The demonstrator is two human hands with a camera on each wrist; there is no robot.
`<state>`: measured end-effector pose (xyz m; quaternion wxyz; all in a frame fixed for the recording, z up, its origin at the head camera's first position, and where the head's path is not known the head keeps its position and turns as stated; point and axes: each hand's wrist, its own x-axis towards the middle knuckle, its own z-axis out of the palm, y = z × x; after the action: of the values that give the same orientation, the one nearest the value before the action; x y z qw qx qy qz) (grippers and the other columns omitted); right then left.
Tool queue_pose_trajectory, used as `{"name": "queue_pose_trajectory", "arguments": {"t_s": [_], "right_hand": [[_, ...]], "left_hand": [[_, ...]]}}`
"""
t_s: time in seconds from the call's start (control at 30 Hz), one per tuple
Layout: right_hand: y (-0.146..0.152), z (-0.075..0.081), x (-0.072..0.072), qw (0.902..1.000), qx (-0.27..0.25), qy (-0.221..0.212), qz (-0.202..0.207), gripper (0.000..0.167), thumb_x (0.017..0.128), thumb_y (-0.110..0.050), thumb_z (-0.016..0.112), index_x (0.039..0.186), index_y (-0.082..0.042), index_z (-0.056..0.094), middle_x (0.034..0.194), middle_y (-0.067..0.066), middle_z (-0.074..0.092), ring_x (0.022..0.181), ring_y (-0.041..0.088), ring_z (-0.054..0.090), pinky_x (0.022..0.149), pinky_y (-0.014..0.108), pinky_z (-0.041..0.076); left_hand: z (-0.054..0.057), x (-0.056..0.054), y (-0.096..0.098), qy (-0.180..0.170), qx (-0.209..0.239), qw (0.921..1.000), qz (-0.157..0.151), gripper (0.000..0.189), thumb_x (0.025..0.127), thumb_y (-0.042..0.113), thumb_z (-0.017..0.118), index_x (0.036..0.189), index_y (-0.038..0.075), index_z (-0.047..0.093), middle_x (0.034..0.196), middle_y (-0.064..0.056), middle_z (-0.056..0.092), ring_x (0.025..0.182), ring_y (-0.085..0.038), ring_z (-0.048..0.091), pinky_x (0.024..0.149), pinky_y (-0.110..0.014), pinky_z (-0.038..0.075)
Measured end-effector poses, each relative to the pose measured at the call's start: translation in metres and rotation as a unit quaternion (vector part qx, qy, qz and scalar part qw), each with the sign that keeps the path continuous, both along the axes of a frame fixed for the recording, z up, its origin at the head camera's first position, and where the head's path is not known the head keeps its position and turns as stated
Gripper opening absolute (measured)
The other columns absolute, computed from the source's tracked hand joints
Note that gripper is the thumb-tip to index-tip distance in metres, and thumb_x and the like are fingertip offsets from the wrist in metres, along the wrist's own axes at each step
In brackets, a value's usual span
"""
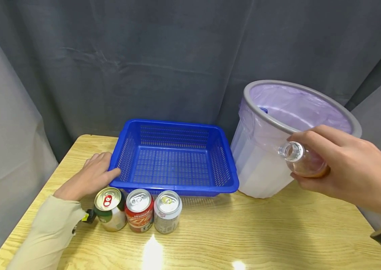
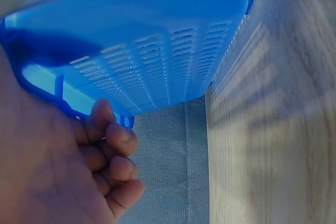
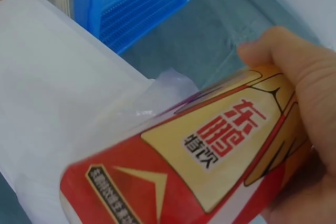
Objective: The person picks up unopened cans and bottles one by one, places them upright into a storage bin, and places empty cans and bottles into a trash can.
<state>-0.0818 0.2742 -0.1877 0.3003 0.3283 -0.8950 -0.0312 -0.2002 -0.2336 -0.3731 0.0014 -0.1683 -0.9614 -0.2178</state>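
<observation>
My right hand (image 1: 348, 165) grips an uncapped plastic bottle (image 1: 308, 163) in front of a white bin (image 1: 261, 161), its mouth pointing left. A red and yellow label covers the bottle in the right wrist view. At the left rim of a blue plastic basket (image 1: 180, 187), my left hand (image 1: 90, 174) rests with its thumb by the rim. In the left wrist view its fingers (image 2: 122, 139) are loosely curled beside the basket. Before the basket stand three upright drink cans: green and gold (image 1: 112, 221), red (image 1: 139, 215) and silver-white (image 1: 167, 217).
A pale purple bag lines the bin below its grey rim (image 1: 328, 99). Something blue (image 1: 263, 110) shows inside, mostly hidden. The wooden table (image 1: 230, 232) lies under everything, with a dark grey curtain (image 1: 163, 56) behind.
</observation>
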Motion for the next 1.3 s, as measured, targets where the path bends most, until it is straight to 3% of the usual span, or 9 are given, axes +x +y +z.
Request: {"name": "queue_pose_trajectory", "arguments": {"t_s": [0.3,0.4,0.53,0.63,0.73,0.87,1.07,1.23,1.3], "right_hand": [[0.003,0.011,-0.007,0.9994,-0.019,-0.028,0.002,0.073,0.09,-0.077,0.035,0.114,-0.016,0.067,0.086,-0.016,0.055,0.072,-0.007,0.049,0.063,0.013,0.046],[0.005,0.014,-0.007,0.999,-0.025,-0.036,-0.004,0.058,0.083,-0.066,0.067,0.115,-0.018,0.068,0.088,-0.017,0.057,0.073,-0.009,0.051,0.063,0.012,0.046],[0.008,0.017,-0.01,0.999,-0.034,-0.027,-0.011,0.057,0.076,-0.057,0.074,0.117,-0.018,0.068,0.092,-0.015,0.061,0.075,-0.015,0.048,0.062,0.015,0.046],[0.011,0.02,-0.013,0.9988,-0.043,-0.018,-0.017,0.066,0.079,-0.07,0.063,0.119,-0.018,0.069,0.095,-0.011,0.065,0.077,-0.019,0.044,0.061,0.017,0.046],[0.012,0.023,-0.014,0.9986,-0.044,-0.014,-0.026,0.064,0.067,-0.051,0.082,0.119,-0.018,0.069,0.095,-0.006,0.068,0.079,-0.022,0.042,0.062,0.018,0.045],[0.011,0.028,-0.016,0.9985,-0.039,-0.008,-0.038,0.068,0.054,-0.029,0.086,0.119,-0.018,0.069,0.094,-0.006,0.068,0.082,-0.028,0.035,0.064,0.018,0.045],[0.013,0.032,-0.022,0.9986,-0.031,0.008,-0.042,0.068,0.052,-0.032,0.083,0.117,-0.015,0.069,0.091,-0.001,0.069,0.074,-0.016,0.045,0.059,0.017,0.042],[0.015,0.035,-0.028,0.9989,-0.024,0.021,-0.035,0.068,0.069,-0.059,0.07,0.117,-0.011,0.069,0.091,0.004,0.069,0.067,0.013,0.058,0.057,0.02,0.043],[0.013,0.037,-0.031,0.9986,-0.022,0.021,-0.043,0.066,0.069,-0.058,0.072,0.116,-0.012,0.069,0.092,0.003,0.069,0.067,0.019,0.058,0.058,0.022,0.042]], "left_hand": [[-0.001,0.0,0.001,0.0,0.001,1.0,0.0,0.046,0.099,0.032,0.054,0.125,-0.005,0.055,0.123,-0.022,0.064,0.116,-0.04,0.051,0.097,-0.058,0.037],[-0.001,-0.001,0.001,0.003,0.0,1.0,0.001,0.045,0.098,0.033,0.054,0.124,-0.005,0.056,0.121,-0.021,0.064,0.114,-0.04,0.052,0.095,-0.057,0.038],[-0.001,-0.001,0.002,0.003,0.002,1.0,0.0,0.046,0.098,0.033,0.054,0.125,-0.005,0.056,0.121,-0.021,0.064,0.114,-0.04,0.052,0.095,-0.057,0.037],[0.0,-0.001,0.001,-0.001,0.002,1.0,0.0,0.048,0.099,0.032,0.053,0.128,-0.006,0.054,0.124,-0.022,0.063,0.117,-0.041,0.051,0.097,-0.058,0.037],[0.0,0.0,0.001,-0.004,0.001,1.0,0.0,0.049,0.099,0.032,0.053,0.129,-0.007,0.053,0.125,-0.023,0.063,0.118,-0.041,0.051,0.099,-0.059,0.036],[0.0,0.0,0.002,-0.002,0.0,1.0,0.003,0.047,0.099,0.032,0.054,0.125,-0.006,0.055,0.121,-0.022,0.063,0.115,-0.04,0.052,0.096,-0.057,0.037],[-0.001,0.0,0.002,0.0,-0.002,1.0,0.005,0.046,0.099,0.033,0.054,0.124,-0.005,0.055,0.12,-0.021,0.063,0.113,-0.039,0.052,0.094,-0.056,0.038],[-0.002,-0.001,0.002,0.006,0.0,1.0,0.004,0.047,0.098,0.033,0.054,0.125,-0.006,0.056,0.121,-0.022,0.064,0.115,-0.041,0.052,0.096,-0.058,0.038],[-0.003,-0.001,0.002,0.006,0.0,1.0,0.005,0.048,0.098,0.033,0.054,0.125,-0.007,0.055,0.121,-0.023,0.064,0.114,-0.04,0.052,0.095,-0.058,0.038]]}}
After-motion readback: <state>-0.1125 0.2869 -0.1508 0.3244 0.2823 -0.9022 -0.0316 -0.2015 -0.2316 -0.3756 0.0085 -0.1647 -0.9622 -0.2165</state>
